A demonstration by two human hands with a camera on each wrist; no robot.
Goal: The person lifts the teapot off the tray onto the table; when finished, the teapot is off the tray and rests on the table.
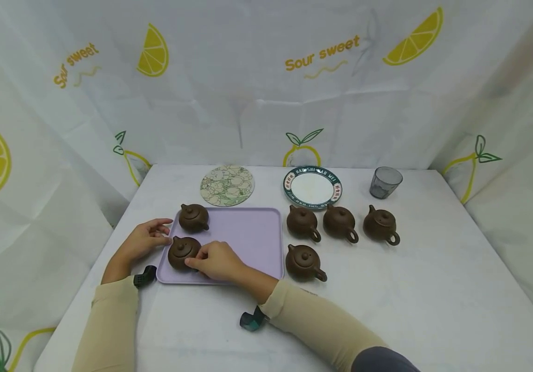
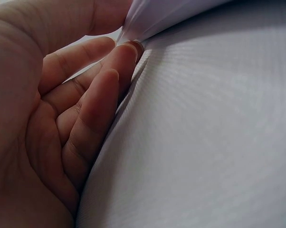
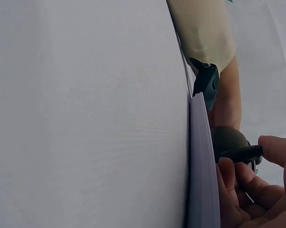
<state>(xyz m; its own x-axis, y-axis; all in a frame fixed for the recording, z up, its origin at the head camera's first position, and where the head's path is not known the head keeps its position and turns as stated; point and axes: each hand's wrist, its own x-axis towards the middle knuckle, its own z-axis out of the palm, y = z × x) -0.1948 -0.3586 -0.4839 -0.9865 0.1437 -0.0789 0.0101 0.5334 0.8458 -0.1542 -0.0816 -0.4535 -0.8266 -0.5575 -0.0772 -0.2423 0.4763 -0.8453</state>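
A small brown teapot (image 1: pixel 183 252) stands on the near left part of a lilac tray (image 1: pixel 243 237). My right hand (image 1: pixel 219 261) pinches its handle. In the right wrist view, the thumb (image 3: pixel 276 148) meets the dark handle (image 3: pixel 243 154), and the other fingers curl below it. A second brown teapot (image 1: pixel 194 217) sits behind it on the tray. My left hand (image 1: pixel 142 240) is at the tray's left edge, fingers relaxed. From the left wrist, its fingertips (image 2: pixel 126 54) touch near the tray's rim (image 2: pixel 166 19); their undersides are hidden.
Right of the tray stand several more brown teapots, one of them (image 1: pixel 304 262) at the front. Behind lie a round patterned mat (image 1: pixel 227 186) and a green-rimmed plate (image 1: pixel 289 194). A grey glass (image 1: pixel 385 183) is at the back right. A printed curtain (image 1: pixel 247 119) borders the white table (image 1: pixel 433 289).
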